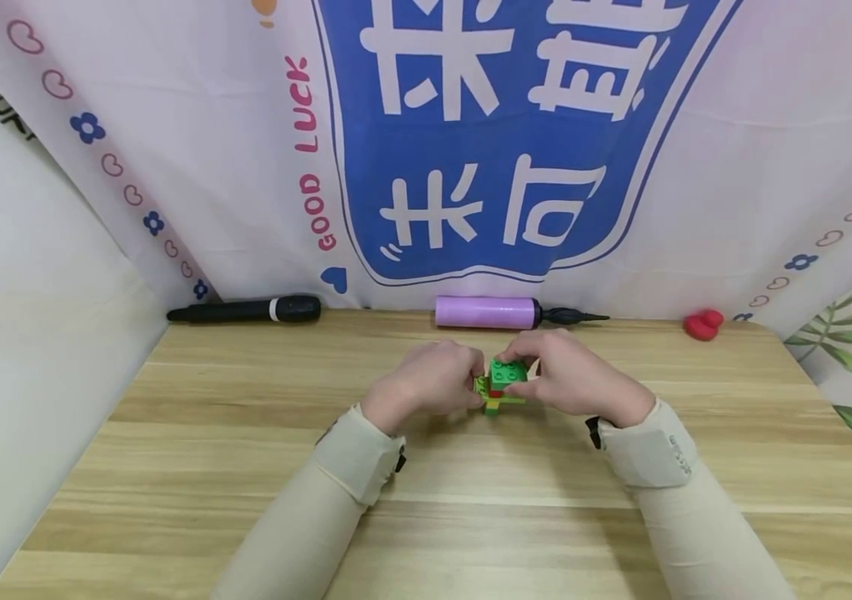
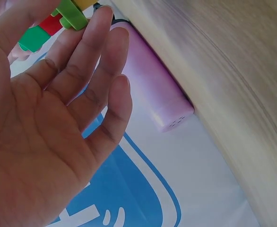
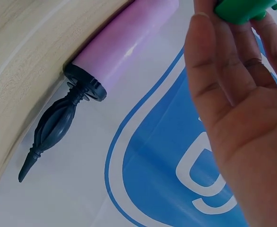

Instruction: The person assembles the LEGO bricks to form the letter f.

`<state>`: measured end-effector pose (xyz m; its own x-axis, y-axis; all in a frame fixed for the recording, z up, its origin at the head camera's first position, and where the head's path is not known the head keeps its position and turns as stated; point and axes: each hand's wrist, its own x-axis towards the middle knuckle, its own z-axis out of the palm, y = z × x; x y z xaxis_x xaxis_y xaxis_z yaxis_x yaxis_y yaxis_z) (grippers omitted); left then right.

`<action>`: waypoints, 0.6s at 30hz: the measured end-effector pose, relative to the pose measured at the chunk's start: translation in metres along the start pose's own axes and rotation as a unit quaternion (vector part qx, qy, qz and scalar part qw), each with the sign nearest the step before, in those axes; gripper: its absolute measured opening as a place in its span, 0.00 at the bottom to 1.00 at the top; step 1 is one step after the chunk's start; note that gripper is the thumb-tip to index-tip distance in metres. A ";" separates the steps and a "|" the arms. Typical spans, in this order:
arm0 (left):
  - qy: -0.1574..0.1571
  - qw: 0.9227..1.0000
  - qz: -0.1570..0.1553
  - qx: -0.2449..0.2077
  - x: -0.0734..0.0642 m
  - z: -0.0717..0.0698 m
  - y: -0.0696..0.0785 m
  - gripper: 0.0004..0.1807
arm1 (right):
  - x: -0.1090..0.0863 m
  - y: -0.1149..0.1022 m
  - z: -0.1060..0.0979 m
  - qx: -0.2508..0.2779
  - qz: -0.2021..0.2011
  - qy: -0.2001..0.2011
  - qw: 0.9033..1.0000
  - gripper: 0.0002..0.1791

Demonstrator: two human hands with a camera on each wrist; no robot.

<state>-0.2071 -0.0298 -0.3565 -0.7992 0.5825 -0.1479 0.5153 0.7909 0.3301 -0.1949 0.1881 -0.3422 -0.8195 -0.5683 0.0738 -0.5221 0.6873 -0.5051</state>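
Note:
A small stack of toy building bricks stands between my two hands over the middle of the table. My right hand [image 1: 574,375] pinches the green brick [image 1: 508,376] on top between thumb and fingers. In the right wrist view this green brick [image 3: 240,8] shows at the fingertips. With thumb and fingertips my left hand [image 1: 429,377] holds the lime-green brick [image 1: 482,387] at the stack's left side. In the left wrist view a red brick [image 2: 50,24] sits between the green and the lime-green ones, with a yellow brick [image 2: 85,3] beside them. The fingers partly hide the stack.
A purple hand pump [image 1: 486,312] with a black nozzle lies at the table's back edge, just behind the hands. Back left lies a black stick-like thing [image 1: 238,311] with a white band. A small red toy [image 1: 703,325] sits back right. Printed cloth [image 1: 246,208] hangs behind the wooden table [image 1: 246,467].

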 end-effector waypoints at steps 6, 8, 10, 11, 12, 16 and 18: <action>-0.006 1.000 -0.007 -0.010 -0.002 -0.001 -0.002 0.12 | 0.002 -0.003 0.000 -0.013 0.002 -0.009 1.000 0.18; -0.009 1.000 -0.009 -0.014 -0.002 -0.001 -0.003 0.12 | 0.003 -0.004 0.000 -0.030 0.005 -0.010 0.999 0.20; -0.011 1.000 -0.011 -0.018 -0.002 -0.001 -0.004 0.12 | 0.003 -0.005 0.001 -0.050 0.016 -0.012 0.999 0.26; -0.011 1.000 -0.012 -0.019 -0.001 -0.001 -0.004 0.12 | 0.003 -0.005 0.002 -0.058 0.021 -0.011 0.998 0.29; -0.012 1.000 -0.014 -0.020 -0.001 -0.002 -0.005 0.11 | 0.003 -0.005 0.004 -0.067 0.028 -0.011 0.997 0.32; -0.014 0.999 -0.018 -0.023 0.000 -0.002 -0.006 0.11 | 0.007 -0.003 0.013 -0.086 0.037 0.001 0.996 0.38; -0.008 0.999 -0.017 -0.027 0.001 -0.002 -0.007 0.13 | 0.009 -0.001 0.017 -0.086 0.034 0.010 0.996 0.37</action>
<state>-0.2122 -0.0349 -0.3569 -0.8109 0.5588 -0.1740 0.4701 0.7990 0.3749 -0.1974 0.1747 -0.3559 -0.8585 -0.5090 0.0625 -0.4958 0.7927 -0.3548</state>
